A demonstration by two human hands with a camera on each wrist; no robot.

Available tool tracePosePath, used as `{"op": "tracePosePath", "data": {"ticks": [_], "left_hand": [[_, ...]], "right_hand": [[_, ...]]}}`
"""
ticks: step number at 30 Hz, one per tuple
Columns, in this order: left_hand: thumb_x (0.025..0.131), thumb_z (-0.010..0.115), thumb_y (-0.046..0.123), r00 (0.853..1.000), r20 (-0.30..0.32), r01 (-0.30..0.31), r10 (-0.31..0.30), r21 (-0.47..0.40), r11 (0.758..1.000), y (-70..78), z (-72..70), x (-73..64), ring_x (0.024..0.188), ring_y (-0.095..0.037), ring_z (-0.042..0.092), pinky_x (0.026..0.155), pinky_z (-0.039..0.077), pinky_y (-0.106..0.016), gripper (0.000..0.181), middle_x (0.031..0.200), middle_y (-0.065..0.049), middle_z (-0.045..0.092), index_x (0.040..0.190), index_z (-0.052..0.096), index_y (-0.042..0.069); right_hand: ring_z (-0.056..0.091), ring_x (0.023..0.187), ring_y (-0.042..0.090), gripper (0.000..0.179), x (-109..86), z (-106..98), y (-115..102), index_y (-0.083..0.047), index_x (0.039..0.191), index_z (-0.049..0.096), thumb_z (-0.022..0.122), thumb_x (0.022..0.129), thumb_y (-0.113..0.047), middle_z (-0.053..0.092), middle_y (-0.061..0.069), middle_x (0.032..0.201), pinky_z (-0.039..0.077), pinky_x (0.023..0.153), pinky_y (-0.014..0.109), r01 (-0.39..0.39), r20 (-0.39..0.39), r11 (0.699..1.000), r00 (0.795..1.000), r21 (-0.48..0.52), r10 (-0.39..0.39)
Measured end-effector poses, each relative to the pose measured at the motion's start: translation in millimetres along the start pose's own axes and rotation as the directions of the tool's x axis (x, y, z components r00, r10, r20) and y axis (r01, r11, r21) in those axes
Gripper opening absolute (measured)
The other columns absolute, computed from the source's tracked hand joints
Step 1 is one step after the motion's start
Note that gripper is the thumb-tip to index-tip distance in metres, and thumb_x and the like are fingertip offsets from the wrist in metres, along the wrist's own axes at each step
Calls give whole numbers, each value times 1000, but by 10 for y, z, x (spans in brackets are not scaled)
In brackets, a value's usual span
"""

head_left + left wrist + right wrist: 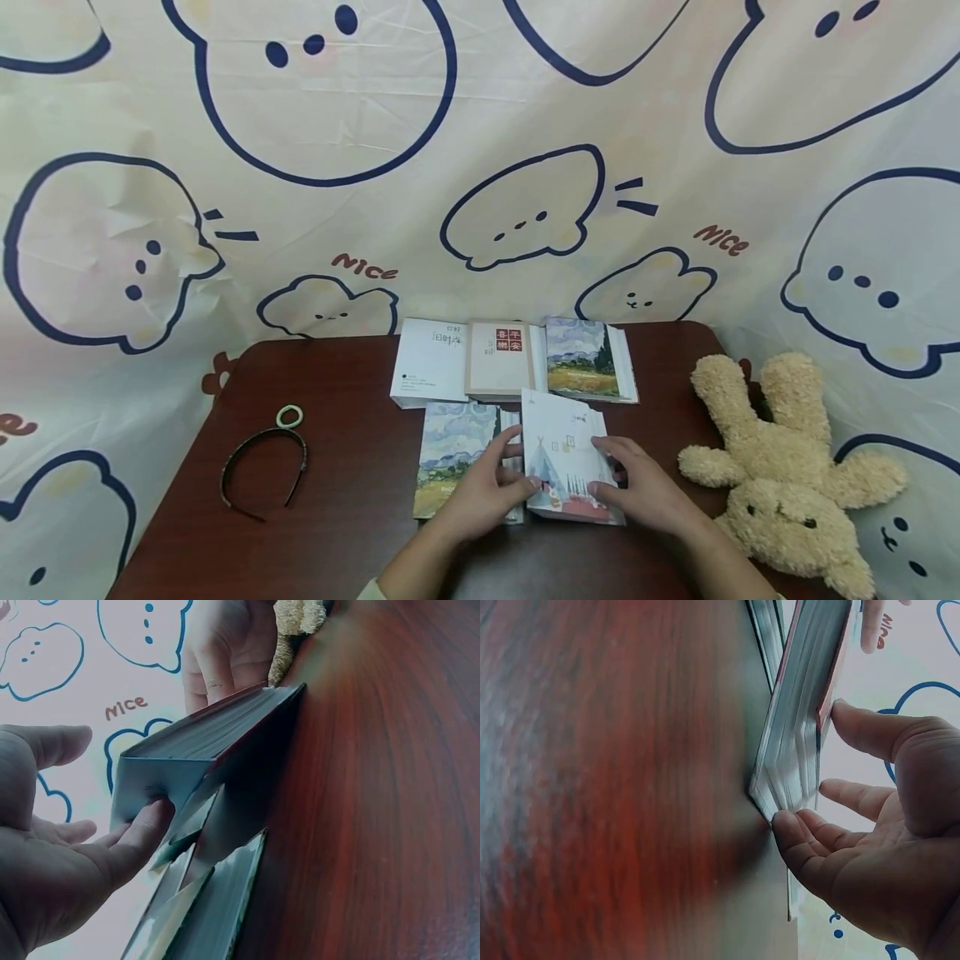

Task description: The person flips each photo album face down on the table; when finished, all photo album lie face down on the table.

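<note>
A white book [558, 433] with a tent drawing on its cover is tilted up off the table beside a landscape-covered book [453, 454]. My right hand [651, 492] grips its right side, with the thumb on the cover and other fingers at the page edges, as the right wrist view shows. At the spine is my left hand [483, 500], fingers spread. In the left wrist view one of its fingertips touches the spine [154, 776], while another finger stands apart from the book. The landscape-covered book lies partly beneath the left hand.
Behind lie a white book [431, 362], a beige book with red characters [498, 358] and another landscape-covered book [581, 358]. A black headband [262, 433] and a pale green ring [288, 416] lie at left. A plush toy [780, 475] lies at right. A patterned curtain [375, 225] hangs behind.
</note>
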State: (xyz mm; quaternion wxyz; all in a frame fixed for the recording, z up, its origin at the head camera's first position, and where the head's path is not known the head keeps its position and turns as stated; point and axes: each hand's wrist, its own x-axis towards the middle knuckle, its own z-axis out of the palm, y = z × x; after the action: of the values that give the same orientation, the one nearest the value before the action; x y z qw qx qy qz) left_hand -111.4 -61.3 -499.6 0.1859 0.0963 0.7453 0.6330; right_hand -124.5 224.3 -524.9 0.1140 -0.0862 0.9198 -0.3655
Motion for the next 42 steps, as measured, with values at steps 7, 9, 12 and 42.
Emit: {"op": "tracePosePath", "data": {"ticks": [7, 9, 12, 42], "left_hand": [[97, 74, 21, 999, -5, -39, 39, -47, 998, 21, -26, -8, 109, -23, 69, 84, 56, -34, 75, 150, -17, 52, 161, 36, 13], [97, 73, 20, 999, -7, -54, 54, -62, 997, 16, -30, -10, 111, -24, 68, 84, 57, -33, 73, 151, -15, 52, 160, 37, 12], [97, 74, 20, 998, -16, -56, 55, -87, 995, 1, -34, -10, 111, -23, 68, 83, 56, -33, 67, 150, -13, 53, 157, 45, 13], [93, 81, 19, 996, -47, -80, 73, -176, 981, 82, -45, -18, 134, -38, 54, 93, 57, -44, 52, 152, -10, 48, 142, 62, 21]], "right_hand": [[64, 110, 24, 70, 11, 7, -1, -12, 151, 52, 82, 91, -32, 49, 15, 149, 57, 88, 41, 11, 19, 995, 1000, 103, -13], [65, 113, 27, 70, 14, 7, -4, -12, 152, 51, 81, 91, -30, 47, 16, 150, 58, 89, 40, 5, 32, 989, 999, 145, -9], [62, 119, 31, 69, 22, 1, -9, -11, 152, 50, 81, 92, -29, 46, 17, 151, 58, 90, 37, -7, 45, 981, 999, 195, -2], [56, 131, 37, 73, 81, 64, -166, -8, 156, 44, 78, 94, -28, 54, 20, 147, 52, 100, 48, -16, 131, 935, 991, 354, -32]]}}
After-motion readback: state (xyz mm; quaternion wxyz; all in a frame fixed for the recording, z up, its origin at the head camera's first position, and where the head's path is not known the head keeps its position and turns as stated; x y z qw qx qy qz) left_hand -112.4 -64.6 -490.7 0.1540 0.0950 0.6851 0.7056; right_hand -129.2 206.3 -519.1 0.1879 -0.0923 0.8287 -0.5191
